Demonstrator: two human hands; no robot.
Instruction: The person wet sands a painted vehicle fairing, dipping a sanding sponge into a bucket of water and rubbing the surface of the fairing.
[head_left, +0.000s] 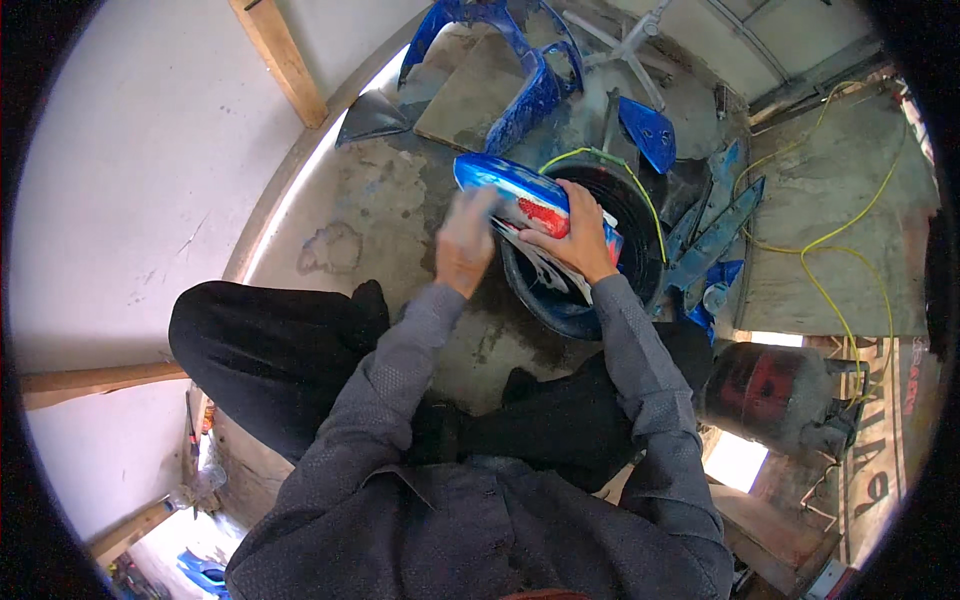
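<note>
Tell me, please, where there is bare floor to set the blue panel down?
Bare concrete lies left of the bucket, between the wall and the left hand. Right of the bucket it is crowded: blue parts, a yellow hose. The right hand holds the panel.

A rough repair and paint workshop, seen from above. Blue painted bodywork panels (520, 75) lie scattered across a stained, cracked concrete floor (380, 200) at the far side, with more blue panel pieces (715, 235) on the right beside a black tub (620, 260). A yellow hose (840, 240) loops over worn boards on the right, near a dusty red cylinder (765, 390). Bare timber props (280, 55) lean against the plain wall (130, 170) on the left.
</note>
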